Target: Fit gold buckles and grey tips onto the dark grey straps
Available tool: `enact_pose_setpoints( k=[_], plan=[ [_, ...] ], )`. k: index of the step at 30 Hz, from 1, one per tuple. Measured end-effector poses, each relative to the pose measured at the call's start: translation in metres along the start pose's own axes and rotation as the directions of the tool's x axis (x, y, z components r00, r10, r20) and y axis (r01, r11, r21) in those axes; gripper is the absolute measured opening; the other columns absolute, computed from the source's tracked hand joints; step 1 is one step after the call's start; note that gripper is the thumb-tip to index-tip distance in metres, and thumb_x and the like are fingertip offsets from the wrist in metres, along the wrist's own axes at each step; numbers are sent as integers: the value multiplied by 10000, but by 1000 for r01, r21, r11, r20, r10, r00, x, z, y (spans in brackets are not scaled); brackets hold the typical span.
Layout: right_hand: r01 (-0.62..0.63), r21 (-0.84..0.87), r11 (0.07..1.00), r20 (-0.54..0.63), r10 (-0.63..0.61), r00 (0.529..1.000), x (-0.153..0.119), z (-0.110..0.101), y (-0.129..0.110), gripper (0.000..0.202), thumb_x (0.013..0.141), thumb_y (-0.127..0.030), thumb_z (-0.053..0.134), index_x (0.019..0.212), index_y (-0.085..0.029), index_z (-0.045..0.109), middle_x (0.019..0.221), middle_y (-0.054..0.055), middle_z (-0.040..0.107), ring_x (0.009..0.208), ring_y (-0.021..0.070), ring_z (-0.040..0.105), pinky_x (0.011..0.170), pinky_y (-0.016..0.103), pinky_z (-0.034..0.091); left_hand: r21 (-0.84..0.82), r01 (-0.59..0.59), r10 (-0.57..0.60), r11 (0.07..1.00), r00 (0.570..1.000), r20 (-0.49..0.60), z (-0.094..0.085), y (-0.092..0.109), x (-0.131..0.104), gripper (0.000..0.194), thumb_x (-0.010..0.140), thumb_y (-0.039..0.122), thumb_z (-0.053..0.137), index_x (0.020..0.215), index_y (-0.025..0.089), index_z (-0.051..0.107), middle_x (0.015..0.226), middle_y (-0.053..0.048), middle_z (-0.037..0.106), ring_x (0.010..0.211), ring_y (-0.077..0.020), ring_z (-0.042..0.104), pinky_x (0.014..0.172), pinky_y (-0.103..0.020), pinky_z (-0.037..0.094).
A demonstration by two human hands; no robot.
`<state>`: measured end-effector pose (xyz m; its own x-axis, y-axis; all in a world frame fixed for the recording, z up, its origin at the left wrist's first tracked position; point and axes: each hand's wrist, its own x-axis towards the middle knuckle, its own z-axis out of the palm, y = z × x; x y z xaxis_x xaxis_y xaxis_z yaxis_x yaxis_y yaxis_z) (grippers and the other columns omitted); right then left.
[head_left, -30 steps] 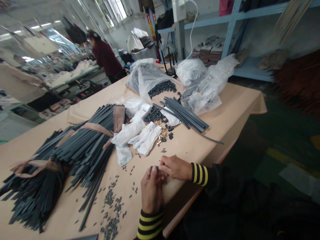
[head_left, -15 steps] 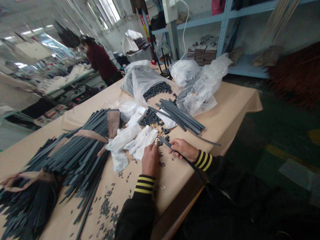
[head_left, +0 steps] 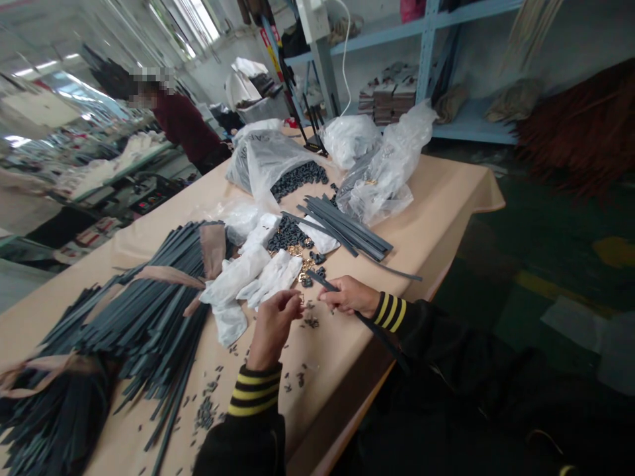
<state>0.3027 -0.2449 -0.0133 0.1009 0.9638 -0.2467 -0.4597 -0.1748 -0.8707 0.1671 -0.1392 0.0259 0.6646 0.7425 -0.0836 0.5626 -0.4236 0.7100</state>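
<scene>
My right hand is closed round a dark grey strap. One end of the strap points toward the middle of the table, and the rest trails down past my sleeve. Between the fingertips of my left hand is a small gold-coloured buckle, a short way left of my right fingers. Just beyond both hands lie loose gold buckles and a heap of small dark grey pieces. White gloves rest beyond my left hand.
Tied bundles of dark straps cover the table's left side. A smaller pile of straps lies farther back, near plastic bags. Tiny dark bits are scattered at the front. A person stands beyond the table.
My left hand has lifted and drawn back from the pile of buckles, and a gold buckle now shows at its fingertips. My right hand still grips the strap. The view has shifted slightly.
</scene>
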Motion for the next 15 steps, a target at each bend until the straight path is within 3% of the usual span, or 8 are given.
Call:
enact_pose_setpoints(
  k=[2,5,9,15],
  plan=[
    [-5,-6,1000,61,6,998,-3,8,2,223,716,-255,598,880,-113,545,650,-14,587,327,-7,319,271,121,181,-269,103,-86,958,993,74,-6,3,-18,305,745,362,544,878,92,594,658,-32,610,579,-123,569,560,-240,456],
    [25,-41,999,191,-17,982,-6,21,8,253,730,-271,591,923,-108,568,738,18,617,374,2,387,299,121,212,-591,256,-173,765,965,195,-9,6,-39,283,674,313,650,835,82,624,645,-29,610,550,-88,535,544,-204,432],
    [68,-87,994,215,-48,975,-5,32,17,181,740,-265,578,777,-88,574,616,-1,596,368,7,366,331,132,224,-670,280,-219,687,960,177,-5,3,-53,235,654,264,679,803,87,635,571,-4,583,513,-73,506,496,-176,402],
    [90,-109,990,297,-54,953,-8,33,23,165,757,-263,565,773,-99,560,619,-16,585,379,9,398,349,131,245,-710,250,-212,658,967,144,1,-4,-66,197,671,258,664,793,108,630,565,10,573,499,-54,492,478,-153,388]
  ],
)
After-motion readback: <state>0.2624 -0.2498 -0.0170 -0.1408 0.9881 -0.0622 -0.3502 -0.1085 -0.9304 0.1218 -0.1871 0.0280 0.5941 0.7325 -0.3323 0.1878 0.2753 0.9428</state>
